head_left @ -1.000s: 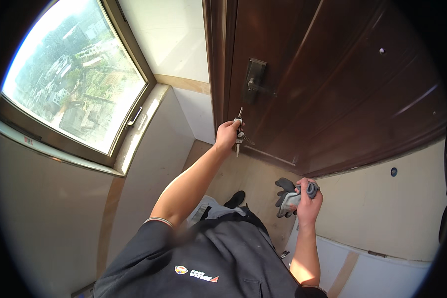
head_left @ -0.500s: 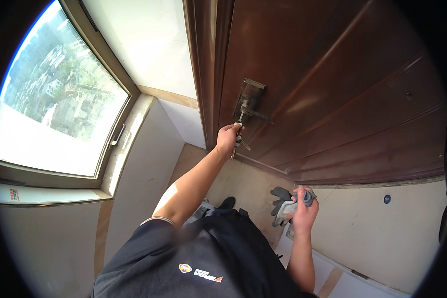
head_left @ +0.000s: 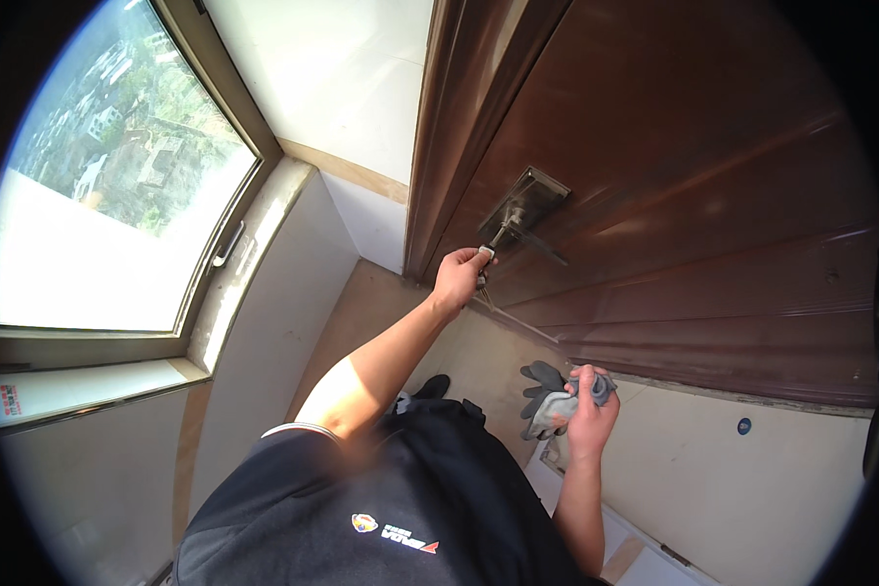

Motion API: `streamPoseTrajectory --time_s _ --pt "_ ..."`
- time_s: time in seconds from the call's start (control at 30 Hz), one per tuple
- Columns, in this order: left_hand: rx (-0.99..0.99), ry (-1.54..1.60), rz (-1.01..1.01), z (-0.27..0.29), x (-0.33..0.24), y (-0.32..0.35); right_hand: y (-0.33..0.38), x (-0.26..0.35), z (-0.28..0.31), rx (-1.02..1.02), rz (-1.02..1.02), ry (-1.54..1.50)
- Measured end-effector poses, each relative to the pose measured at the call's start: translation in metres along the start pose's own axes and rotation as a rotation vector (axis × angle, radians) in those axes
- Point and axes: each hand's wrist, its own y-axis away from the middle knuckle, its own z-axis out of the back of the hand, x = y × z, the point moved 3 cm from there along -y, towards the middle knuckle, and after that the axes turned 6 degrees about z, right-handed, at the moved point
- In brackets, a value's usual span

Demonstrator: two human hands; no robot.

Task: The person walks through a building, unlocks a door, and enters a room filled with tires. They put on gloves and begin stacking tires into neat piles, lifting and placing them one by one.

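Pinched between the thumb and fingers of my left hand point(head_left: 461, 278) is a key point(head_left: 499, 235). Its shaft reaches into the lock on the door's dark metal handle plate point(head_left: 542, 191). Other keys point(head_left: 485, 294) dangle under that hand, partly hidden by it. A lever handle point(head_left: 542, 245) sticks out from the plate to the right. Lower right, my right hand point(head_left: 593, 415) is closed around a bunched pair of grey work gloves point(head_left: 547, 408), whose dark fingers hang out to the left. The brown door point(head_left: 674, 186) fills the upper right.
A brown door frame point(head_left: 464, 107) borders the door on its left. Further left, a window point(head_left: 117, 195) with a metal frame and a pale sill point(head_left: 254, 254) stands over a light wall panel. Beige floor point(head_left: 361, 313) shows by my dark shoe point(head_left: 430, 387). A small blue round spot point(head_left: 744, 426) marks the pale surface at right.
The door, its frame and handle plate sit further right and more tilted in view. My left hand has shifted slightly right with the key, hiding more of the hanging keys. The gloves stay gripped.
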Motion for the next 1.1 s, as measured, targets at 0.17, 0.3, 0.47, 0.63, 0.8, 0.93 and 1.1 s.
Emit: streamPoseTrajectory --time_s 0.17,0.3,0.47,0.63,0.8,0.93,1.1 --pt "0.02 -0.016 -0.038 -0.002 -0.003 0.002 -0.002 0.002 -0.014 0.015 -0.039 0.004" --pt "0.001 0.019 -0.039 -0.002 -0.002 -0.001 -0.006 0.007 -0.022 0.025 0.024 0.043" --pt "0.051 0.028 -0.02 0.001 -0.005 -0.007 -0.006 0.01 -0.03 0.018 -0.035 0.068" --pt "-0.038 -0.103 -0.087 -0.006 -0.002 -0.009 -0.015 0.015 -0.042 0.055 -0.002 0.092" --pt "-0.107 0.126 -0.05 -0.024 0.014 -0.008 -0.039 0.023 -0.058 0.078 0.089 0.128" --pt "-0.169 0.181 -0.099 -0.037 0.02 -0.003 -0.055 0.037 -0.068 0.086 0.141 0.213" --pt "-0.196 0.163 -0.105 -0.042 0.019 0.0 -0.08 0.047 -0.081 0.087 0.143 0.415"
